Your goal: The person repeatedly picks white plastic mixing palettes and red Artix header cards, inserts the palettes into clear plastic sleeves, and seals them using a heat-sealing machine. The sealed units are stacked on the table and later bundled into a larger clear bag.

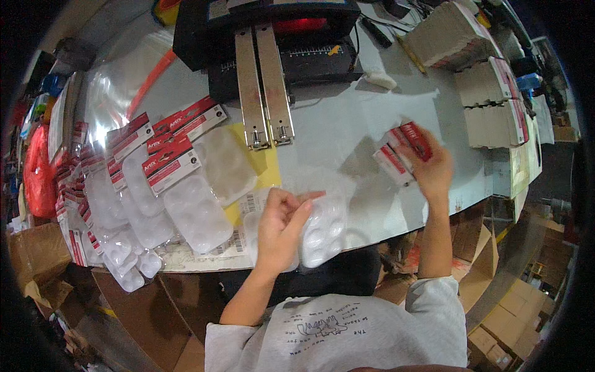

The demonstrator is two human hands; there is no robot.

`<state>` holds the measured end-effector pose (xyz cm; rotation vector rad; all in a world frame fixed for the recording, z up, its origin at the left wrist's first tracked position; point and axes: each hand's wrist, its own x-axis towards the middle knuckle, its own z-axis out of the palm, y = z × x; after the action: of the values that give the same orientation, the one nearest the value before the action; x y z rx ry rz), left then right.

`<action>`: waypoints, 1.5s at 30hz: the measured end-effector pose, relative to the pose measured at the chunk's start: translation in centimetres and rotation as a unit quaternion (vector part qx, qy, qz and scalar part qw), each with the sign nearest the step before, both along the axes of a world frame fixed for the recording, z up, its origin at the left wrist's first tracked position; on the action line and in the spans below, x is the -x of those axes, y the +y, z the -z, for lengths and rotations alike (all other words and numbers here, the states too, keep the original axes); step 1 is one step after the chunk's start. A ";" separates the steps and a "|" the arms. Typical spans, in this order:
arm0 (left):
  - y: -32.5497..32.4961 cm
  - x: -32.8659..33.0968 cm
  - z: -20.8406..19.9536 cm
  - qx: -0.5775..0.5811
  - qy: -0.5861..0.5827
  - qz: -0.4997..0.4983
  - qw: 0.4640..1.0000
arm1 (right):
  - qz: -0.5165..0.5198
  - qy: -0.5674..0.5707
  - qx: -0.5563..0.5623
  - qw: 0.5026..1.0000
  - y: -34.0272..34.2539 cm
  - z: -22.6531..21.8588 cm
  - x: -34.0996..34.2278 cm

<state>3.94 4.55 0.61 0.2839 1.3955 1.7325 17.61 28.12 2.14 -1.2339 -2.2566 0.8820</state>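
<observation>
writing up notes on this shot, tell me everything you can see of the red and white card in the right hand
The red and white card looks like thin printed cardboard, with a red part and a mostly white part; whether it is folded or two pieces, I can't tell. It is tilted, gripped in the right hand, whose fingers cover some of it, over the grey tabletop.

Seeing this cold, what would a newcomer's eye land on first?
Probably the pile of white plastic trays with red card tops, at the table's left. Next, the black machine with two metal bars, top centre. Then the right hand holding red-and-white cardboard above the table's right side.
</observation>
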 end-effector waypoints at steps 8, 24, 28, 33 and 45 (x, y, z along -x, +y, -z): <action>-3.3 0.9 -2.3 0.043 -0.103 0.002 0.994 | -0.090 0.043 0.142 0.985 -1.9 -3.6 1.4; -4.5 -0.1 -2.8 0.134 0.173 0.020 0.976 | -0.416 -0.084 0.194 0.884 -8.3 -5.7 7.1; -4.4 0.0 -2.6 0.123 0.228 -0.066 0.964 | -0.367 -0.003 0.157 0.917 -7.8 -4.9 6.9; -4.4 1.1 -1.2 0.105 0.153 -0.159 0.970 | -0.233 -0.053 0.452 0.860 -8.0 -3.3 4.9; -2.2 3.1 -0.9 0.130 0.189 -0.164 0.959 | -0.103 0.207 0.553 0.800 -10.4 0.1 7.0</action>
<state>0.89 2.31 1.50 0.2552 2.0253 1.7896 10.60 17.74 2.05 -0.9758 -1.4426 2.4737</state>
